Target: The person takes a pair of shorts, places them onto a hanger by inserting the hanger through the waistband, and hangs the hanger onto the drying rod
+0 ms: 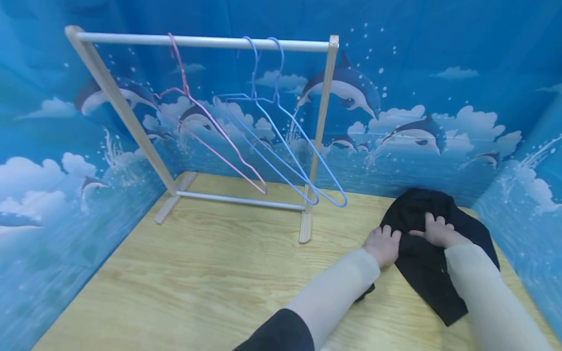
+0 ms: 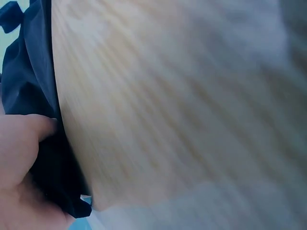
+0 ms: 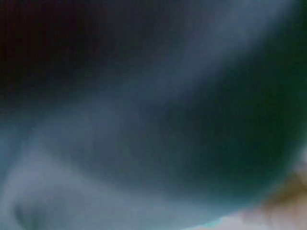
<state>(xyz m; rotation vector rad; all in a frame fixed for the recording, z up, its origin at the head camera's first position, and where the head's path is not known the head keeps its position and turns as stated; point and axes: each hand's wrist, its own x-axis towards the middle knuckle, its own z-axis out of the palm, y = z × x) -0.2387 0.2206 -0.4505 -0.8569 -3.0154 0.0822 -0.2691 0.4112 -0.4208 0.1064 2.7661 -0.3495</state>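
A black garment (image 1: 421, 263) lies bunched on the table at the right, with one flat strip of it stretching toward the front. At its left edge my left hand (image 1: 383, 245) grips the cloth; in the left wrist view the dark fabric (image 2: 29, 91) passes between thumb and fingers. My right hand (image 1: 439, 233) rests on top of the garment, fingers spread and thumb out to the side. Blurred dark cloth (image 3: 144, 143) fills most of the right wrist view. A small black end of cloth (image 1: 365, 293) shows from under my left forearm.
A wooden rack (image 1: 322, 112) with a white rail (image 1: 131, 39) stands at the back left. On it hang a pink hanger (image 1: 210, 117) and two blue hangers (image 1: 281, 131). Blue dolphin-print sheets (image 1: 465, 97) enclose the wood-grain table (image 1: 197, 282) at the back and sides.
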